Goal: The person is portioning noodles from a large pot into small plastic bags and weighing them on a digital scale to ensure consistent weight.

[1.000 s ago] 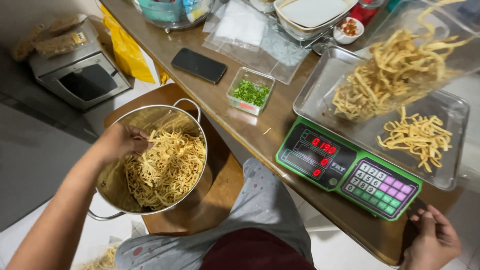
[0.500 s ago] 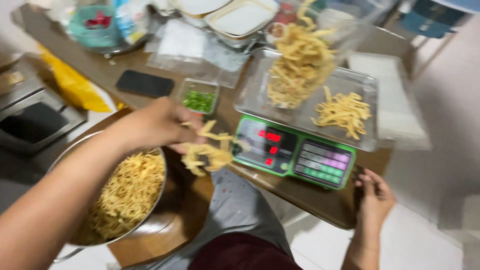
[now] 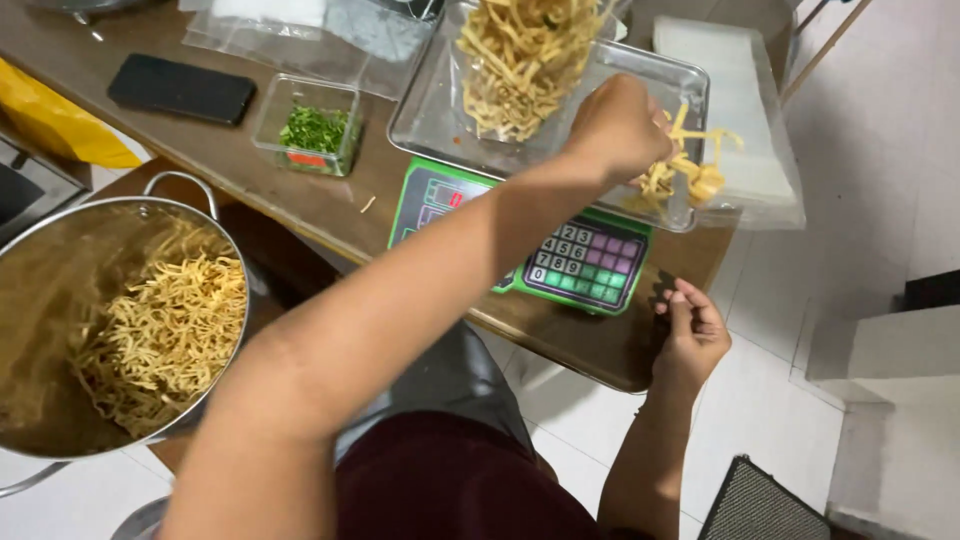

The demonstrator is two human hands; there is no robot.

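left hand [image 3: 620,125] grip: fried noodles [image 3: 685,170] (over tray [image 3: 425,110]) | right hand [image 3: 690,330]: table edge [image 3: 600,350]

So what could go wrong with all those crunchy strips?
The left hand holds a clump of fried strips near the metal tray's right edge, so loose ones might drop off the table. The forearm crosses above the green scale and might bump it, upsetting the bag of strips.

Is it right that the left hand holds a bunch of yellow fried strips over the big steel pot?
Not quite. In the head view the left hand holds the bunch of yellow fried strips over the shiny metal tray on the green scale, not over the big steel pot, which sits apart, lower left.
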